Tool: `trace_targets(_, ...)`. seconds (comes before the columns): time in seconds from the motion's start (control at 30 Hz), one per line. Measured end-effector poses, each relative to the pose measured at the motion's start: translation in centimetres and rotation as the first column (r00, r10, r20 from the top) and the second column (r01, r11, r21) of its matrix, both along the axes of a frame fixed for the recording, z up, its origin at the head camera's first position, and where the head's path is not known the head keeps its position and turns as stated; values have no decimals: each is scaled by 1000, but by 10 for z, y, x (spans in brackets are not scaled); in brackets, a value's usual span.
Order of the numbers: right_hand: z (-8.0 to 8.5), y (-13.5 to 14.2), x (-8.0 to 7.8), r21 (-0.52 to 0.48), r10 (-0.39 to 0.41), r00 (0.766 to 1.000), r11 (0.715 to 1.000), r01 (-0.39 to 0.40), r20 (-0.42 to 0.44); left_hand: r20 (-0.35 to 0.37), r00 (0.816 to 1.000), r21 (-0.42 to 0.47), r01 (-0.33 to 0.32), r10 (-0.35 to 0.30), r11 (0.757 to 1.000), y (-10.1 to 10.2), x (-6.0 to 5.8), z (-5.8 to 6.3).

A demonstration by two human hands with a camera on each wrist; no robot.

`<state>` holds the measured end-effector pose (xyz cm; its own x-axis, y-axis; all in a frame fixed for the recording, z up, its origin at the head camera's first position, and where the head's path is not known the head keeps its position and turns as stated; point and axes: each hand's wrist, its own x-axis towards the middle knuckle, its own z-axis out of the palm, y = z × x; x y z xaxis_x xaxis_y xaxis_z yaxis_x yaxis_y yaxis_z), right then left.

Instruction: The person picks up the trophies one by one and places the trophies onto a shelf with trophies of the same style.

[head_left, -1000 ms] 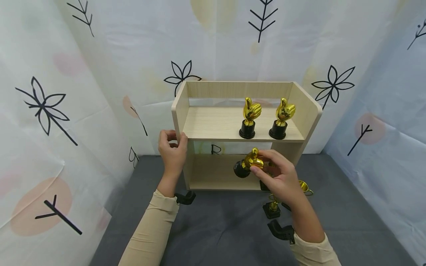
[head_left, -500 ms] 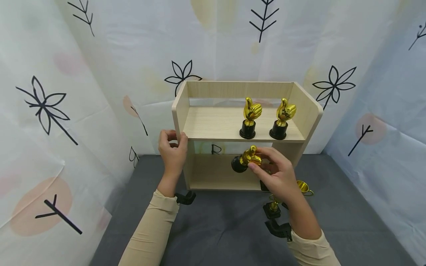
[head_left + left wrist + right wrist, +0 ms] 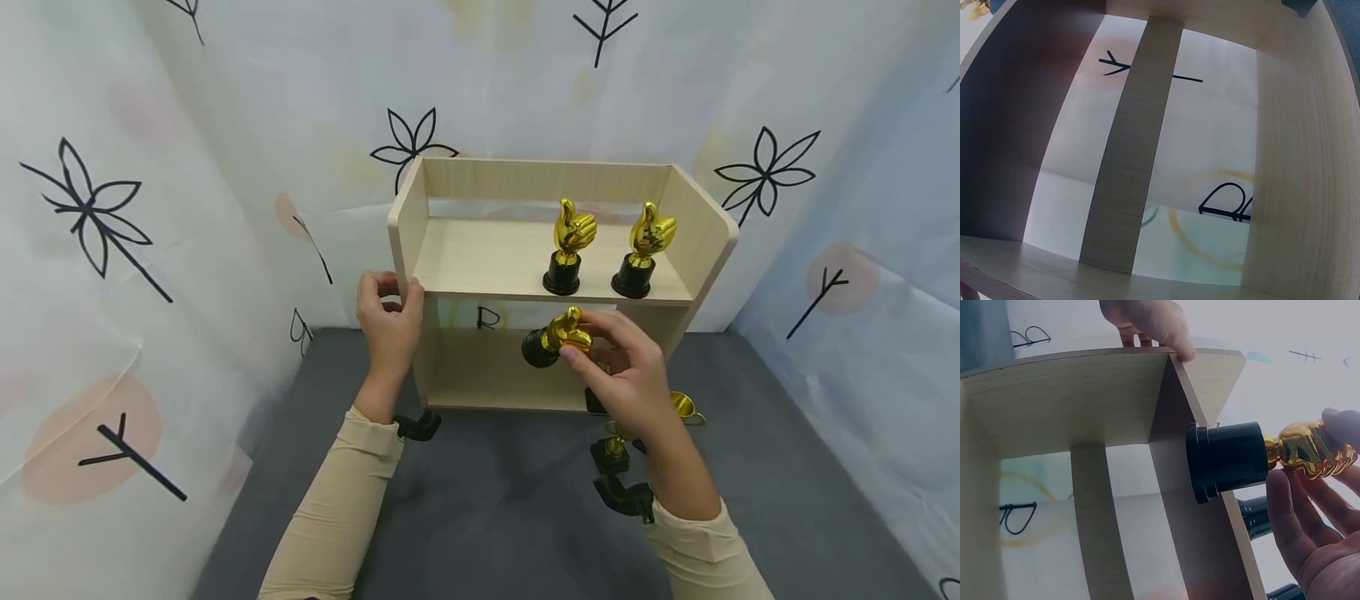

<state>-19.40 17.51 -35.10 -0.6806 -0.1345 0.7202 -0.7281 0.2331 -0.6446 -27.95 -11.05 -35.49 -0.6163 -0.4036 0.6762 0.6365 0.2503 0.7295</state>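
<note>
My left hand (image 3: 392,329) grips the left side panel of a pale wooden two-tier shelf (image 3: 480,254), with the thumb at its front edge. In my right hand (image 3: 630,367) is a thumbs-up trophy (image 3: 557,336), pinched by its gold top. It is tilted, its black base pointing left, in front of the shelf just below the upper board. The right wrist view shows that base (image 3: 1229,457) close to the board. Two matching trophies, one in the middle right (image 3: 562,271) and one farther right (image 3: 633,275), stand upright on the upper board.
On the dark grey tabletop (image 3: 480,500), a small gold cup trophy (image 3: 611,454) stands near my right wrist. Another gold cup (image 3: 682,406) and a black base (image 3: 595,402) are partly hidden behind my right hand. Patterned cloth (image 3: 510,100) hangs behind the shelf.
My right hand has raised the held trophy slightly and shifted it a little left. The head view has tilted down, so everything sits higher in it. My left hand keeps its hold.
</note>
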Motion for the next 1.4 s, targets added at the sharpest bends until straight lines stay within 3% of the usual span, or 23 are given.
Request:
trace_targets(0.2,14,2,-2,-15,-15,999,1000,14,-39,-7,1000,2,7,-7,1000,2,-2,10)
trace_targets(0.6,34,-2,-2,-27,4,999,1000,-5,-50,8,1000,-6,26,-26,1000,4,6,12)
trace_targets(0.97,58,-15,-8,20,-58,998,998,58,4,37,999,-27,4,-3,1000,-3,-17,-12)
trace_targets(1.4,82,-38,-21,95,-35,999,995,36,-16,38,999,-28,-1,2,1000,-6,-16,-8)
